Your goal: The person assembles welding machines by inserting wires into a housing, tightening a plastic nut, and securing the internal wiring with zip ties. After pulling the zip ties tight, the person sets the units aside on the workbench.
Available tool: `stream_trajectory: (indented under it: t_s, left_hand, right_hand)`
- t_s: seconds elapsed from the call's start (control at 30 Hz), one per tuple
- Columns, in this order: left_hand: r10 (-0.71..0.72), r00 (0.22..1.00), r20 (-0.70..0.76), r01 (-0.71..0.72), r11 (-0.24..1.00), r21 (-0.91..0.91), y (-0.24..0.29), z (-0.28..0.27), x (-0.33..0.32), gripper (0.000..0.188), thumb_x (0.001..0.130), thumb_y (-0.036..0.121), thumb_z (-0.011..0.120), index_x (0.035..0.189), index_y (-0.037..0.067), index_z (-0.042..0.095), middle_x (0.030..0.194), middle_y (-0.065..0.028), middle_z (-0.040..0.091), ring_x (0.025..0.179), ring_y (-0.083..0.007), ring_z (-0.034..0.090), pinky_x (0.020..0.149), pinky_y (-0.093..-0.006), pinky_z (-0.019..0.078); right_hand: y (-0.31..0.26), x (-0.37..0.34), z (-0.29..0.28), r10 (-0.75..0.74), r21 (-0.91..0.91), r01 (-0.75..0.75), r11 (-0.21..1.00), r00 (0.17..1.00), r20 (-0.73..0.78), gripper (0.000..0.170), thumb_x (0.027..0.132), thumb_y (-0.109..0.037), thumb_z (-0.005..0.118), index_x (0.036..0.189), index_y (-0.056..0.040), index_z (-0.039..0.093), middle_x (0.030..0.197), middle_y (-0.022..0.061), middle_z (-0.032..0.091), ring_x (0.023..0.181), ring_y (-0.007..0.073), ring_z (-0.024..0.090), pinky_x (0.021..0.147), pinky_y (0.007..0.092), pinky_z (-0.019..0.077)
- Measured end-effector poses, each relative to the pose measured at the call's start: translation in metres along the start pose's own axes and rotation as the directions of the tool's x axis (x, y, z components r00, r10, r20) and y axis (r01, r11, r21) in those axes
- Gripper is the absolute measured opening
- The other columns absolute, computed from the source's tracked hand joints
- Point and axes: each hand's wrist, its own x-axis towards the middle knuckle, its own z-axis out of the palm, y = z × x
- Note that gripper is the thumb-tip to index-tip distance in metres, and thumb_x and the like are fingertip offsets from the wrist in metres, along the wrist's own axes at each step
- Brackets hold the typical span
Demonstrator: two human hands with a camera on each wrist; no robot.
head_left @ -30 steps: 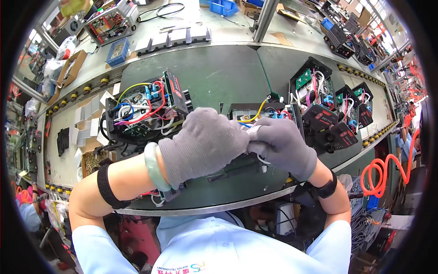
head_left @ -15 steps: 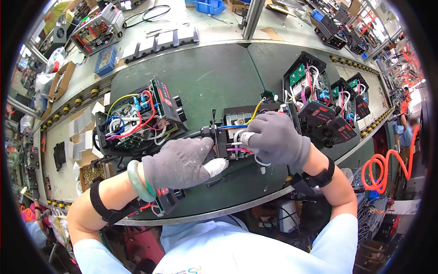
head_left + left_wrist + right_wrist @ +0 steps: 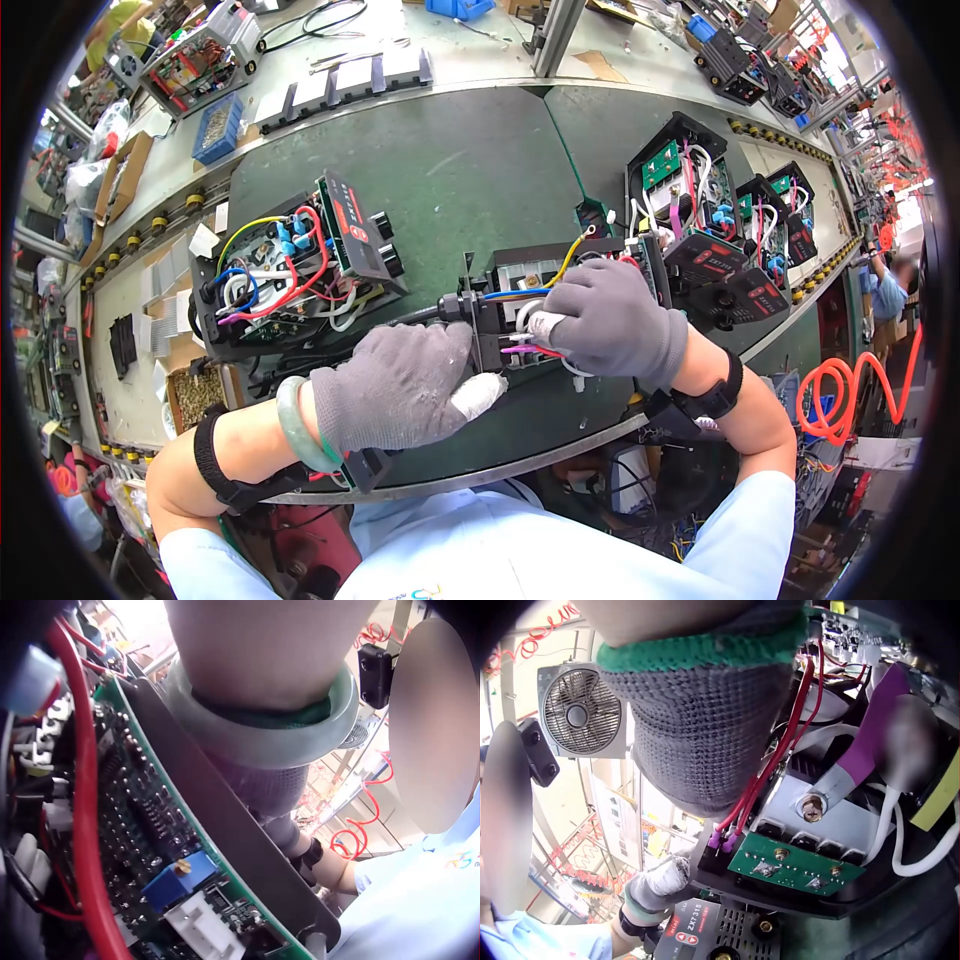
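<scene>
Both hands wear grey knitted gloves and work at an opened black welder unit (image 3: 550,262) in the middle of the bench. My left hand (image 3: 400,385) grips the black end panel (image 3: 487,335) where a thick black cable enters; its thumb is wrapped in white tape. Curled over the wires, my right hand (image 3: 620,322) pinches a white wire (image 3: 525,312) near its taped fingertip, its grip partly hidden. Purple-sleeved terminals (image 3: 520,350) and a yellow wire (image 3: 572,258) lie close by. The left hand's taped thumb (image 3: 666,876) also shows in the right wrist view.
Another opened unit (image 3: 300,265) stands left, its circuit board (image 3: 150,817) beside my left wrist. Several more units (image 3: 690,200) stand right. A box of small parts (image 3: 200,395), a blue bin (image 3: 218,130) and a coiled red hose (image 3: 850,395) lie around the bench.
The hands were together over the unit; my left hand has moved left and down to the end panel. My right hand stays at the wires, shifting slightly.
</scene>
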Motion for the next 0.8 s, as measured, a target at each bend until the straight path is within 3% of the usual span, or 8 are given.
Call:
stream_trajectory:
  t_s: [0.2,0.3,0.8]
  left_hand:
    - [0.037,0.996,-0.084,-0.033,0.998,0.046,-0.0019,0.0066,-0.0020,0.052,0.095,0.050,0.052,0.095,-0.002,0.056,0.070,-0.0154,0.062,0.062,-0.0335,0.065,0.059,-0.0458,0.0494]
    - [0.014,1.000,-0.014,-0.013,1.000,0.013,-0.0002,0.0005,0.0004,0.051,0.095,0.049,0.052,0.095,-0.002,0.056,0.069,-0.0150,0.062,0.061,-0.0332,0.064,0.058,-0.0455,0.0489]
    - [0.044,0.996,-0.072,-0.044,0.999,0.006,-0.0021,0.0048,-0.0005,0.050,0.095,0.049,0.054,0.091,-0.001,0.057,0.066,-0.0142,0.060,0.057,-0.0321,0.063,0.054,-0.0450,0.0479]
  right_hand:
    - [-0.0048,0.0021,-0.0009,0.041,-0.022,-0.040,0.999,0.998,0.048,0.007,0.074,-0.019,0.068,0.076,-0.0127,0.067,0.073,0.0008,0.060,0.067,0.0197,0.062,0.060,0.0344,0.0482]
    - [-0.0041,0.0021,-0.0062,0.025,0.013,-0.025,1.000,0.999,0.042,0.006,0.076,-0.018,0.067,0.077,-0.0119,0.068,0.073,0.0016,0.060,0.067,0.0201,0.063,0.060,0.0344,0.0489]
    - [-0.0038,0.0014,-0.0056,0.026,0.005,-0.027,1.000,0.997,0.075,0.008,0.076,-0.016,0.067,0.082,-0.0115,0.069,0.073,0.0020,0.060,0.067,0.0203,0.062,0.060,0.0344,0.0479]
